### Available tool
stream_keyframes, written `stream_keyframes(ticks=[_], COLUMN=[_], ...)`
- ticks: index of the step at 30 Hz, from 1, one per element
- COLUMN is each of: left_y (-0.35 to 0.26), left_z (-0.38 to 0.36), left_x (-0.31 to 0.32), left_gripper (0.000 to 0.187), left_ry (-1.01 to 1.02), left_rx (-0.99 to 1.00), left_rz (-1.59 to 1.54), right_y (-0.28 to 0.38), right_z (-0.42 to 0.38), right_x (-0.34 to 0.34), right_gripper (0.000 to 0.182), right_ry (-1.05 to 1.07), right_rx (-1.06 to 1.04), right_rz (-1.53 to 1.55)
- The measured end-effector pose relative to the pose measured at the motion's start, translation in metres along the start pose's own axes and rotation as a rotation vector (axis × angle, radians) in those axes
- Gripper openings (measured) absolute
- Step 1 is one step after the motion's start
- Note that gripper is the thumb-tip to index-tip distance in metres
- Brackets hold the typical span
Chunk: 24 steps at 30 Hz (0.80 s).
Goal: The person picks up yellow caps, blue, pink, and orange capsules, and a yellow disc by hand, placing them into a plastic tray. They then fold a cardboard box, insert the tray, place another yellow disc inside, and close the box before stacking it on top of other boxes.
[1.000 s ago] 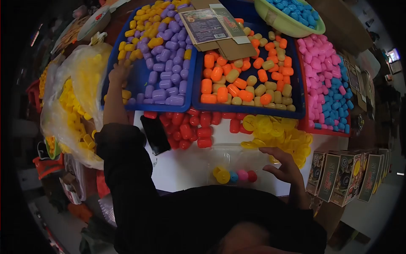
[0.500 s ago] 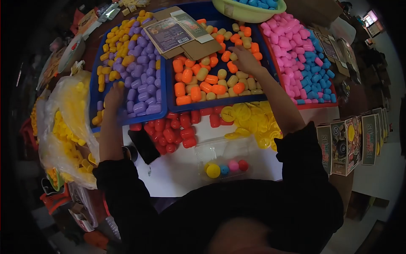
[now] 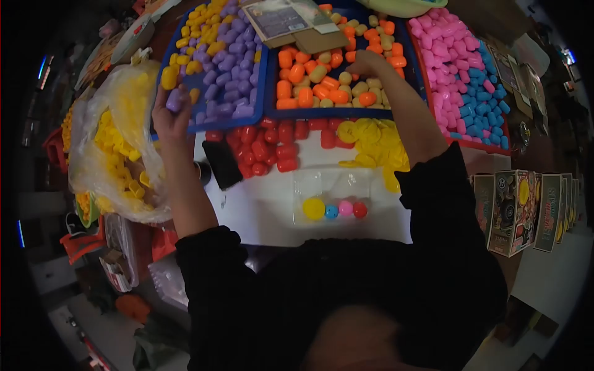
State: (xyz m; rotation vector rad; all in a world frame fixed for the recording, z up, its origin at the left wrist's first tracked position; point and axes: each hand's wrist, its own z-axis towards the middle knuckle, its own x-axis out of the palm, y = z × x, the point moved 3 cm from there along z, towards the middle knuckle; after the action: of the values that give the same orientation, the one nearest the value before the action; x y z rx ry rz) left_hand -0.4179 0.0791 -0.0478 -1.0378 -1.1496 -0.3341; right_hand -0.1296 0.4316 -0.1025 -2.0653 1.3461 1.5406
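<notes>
My left hand is closed around a purple plastic capsule, and a yellow capsule shows at its fingertips. It is over the near left corner of a blue tray of yellow and purple capsules. My right hand reaches into a second blue tray of orange capsules and tan capsules. Its fingers are curled down among them; whatever they pinch is hidden. Before me a clear plastic insert holds a yellow piece, a blue one, a pink one and a red one.
Red capsules, a black phone-like slab and yellow discs lie on the white tabletop. Flattened cardboard rests over the trays. Right are a pink-and-blue capsule tray and printed boxes; left, a plastic bag.
My left hand has lifted from its tray and turned, now showing a purple and a yellow capsule. My right hand remains in the orange and tan tray. The whole view has shifted.
</notes>
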Motion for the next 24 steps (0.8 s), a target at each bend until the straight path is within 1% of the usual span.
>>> stream_keyframes(ticks=[2, 4, 5, 6, 7, 8, 9, 10, 11, 12, 14, 15, 17, 18, 20, 21, 22, 23, 24], left_y=[0.035, 0.069, 0.089, 0.104, 0.117, 0.134, 0.151, 0.165, 0.177, 0.19, 0.221, 0.231, 0.247, 0.244, 0.225, 0.216, 0.207, 0.2, 0.197], left_z=[-0.035, -0.07, -0.092, -0.108, -0.122, -0.138, -0.154, -0.166, -0.174, -0.176, -0.18, -0.182, -0.182, -0.18, -0.171, -0.167, -0.163, -0.163, -0.164], left_x=[0.04, 0.058, 0.078, 0.08, 0.082, 0.093, 0.107, 0.12, 0.132, 0.134, 0.13, 0.127, 0.124, 0.126, 0.124, 0.115, 0.099, 0.093, 0.09], left_gripper=[0.037, 0.037, 0.035, 0.034, 0.032, 0.031, 0.03, 0.029, 0.028, 0.028, 0.028, 0.028, 0.022, 0.022, 0.025, 0.025, 0.027, 0.03, 0.032], left_ry=[0.026, -0.089, -0.114, -0.043, 0.039, 0.174, 0.313, 0.424, 0.539, 0.535, 0.791, 0.794, 0.969, 0.961, 0.534, 0.532, 0.263, 0.0, 0.011], left_rx=[-0.105, -0.067, -0.115, -0.187, -0.258, -0.226, -0.186, -0.234, -0.284, -0.277, -0.119, -0.111, -0.207, -0.202, -0.363, -0.362, -0.539, -0.641, -0.625], left_rz=[0.084, 0.465, 0.587, 0.759, 0.928, 1.057, 1.183, 1.397, 1.612, 1.609, 1.942, 1.943, 2.189, 2.192, 1.732, 1.737, 1.01, 0.269, 0.229], right_y=[-0.015, -0.027, -0.032, -0.035, -0.034, -0.033, -0.031, -0.03, -0.02, -0.007, 0.005, 0.006, 0.005, 0.0, -0.011, -0.015, -0.018, -0.02, -0.022], right_z=[0.015, -0.003, -0.022, -0.05, -0.089, -0.134, -0.172, -0.209, -0.248, -0.277, -0.299, -0.299, -0.295, -0.292, -0.288, -0.287, -0.287, -0.288, -0.288], right_x=[0.009, 0.008, 0.005, 0.004, 0.004, 0.007, 0.024, 0.045, 0.062, 0.079, 0.111, 0.119, 0.132, 0.133, 0.133, 0.129, 0.126, 0.125, 0.125], right_gripper=[0.041, 0.044, 0.045, 0.047, 0.047, 0.048, 0.046, 0.044, 0.044, 0.044, 0.035, 0.035, 0.039, 0.039, 0.045, 0.045, 0.046, 0.048, 0.048], right_ry=[-0.159, -0.434, -0.495, -0.56, -0.579, -0.604, -0.524, -0.443, -0.383, -0.325, -0.281, -0.287, -0.163, -0.164, -0.041, -0.043, 0.089, 0.223, 0.225], right_rx=[-0.15, -0.3, -0.315, -0.323, -0.345, -0.371, -0.438, -0.504, -0.53, -0.555, -0.521, -0.521, -0.511, -0.518, -0.737, -0.74, -0.748, -0.75, -0.75], right_rz=[-0.052, 0.021, 0.212, 0.405, 0.506, 0.604, 0.588, 0.571, 0.426, 0.28, 0.079, 0.075, 0.073, 0.069, 0.27, 0.272, 0.418, 0.561, 0.559])
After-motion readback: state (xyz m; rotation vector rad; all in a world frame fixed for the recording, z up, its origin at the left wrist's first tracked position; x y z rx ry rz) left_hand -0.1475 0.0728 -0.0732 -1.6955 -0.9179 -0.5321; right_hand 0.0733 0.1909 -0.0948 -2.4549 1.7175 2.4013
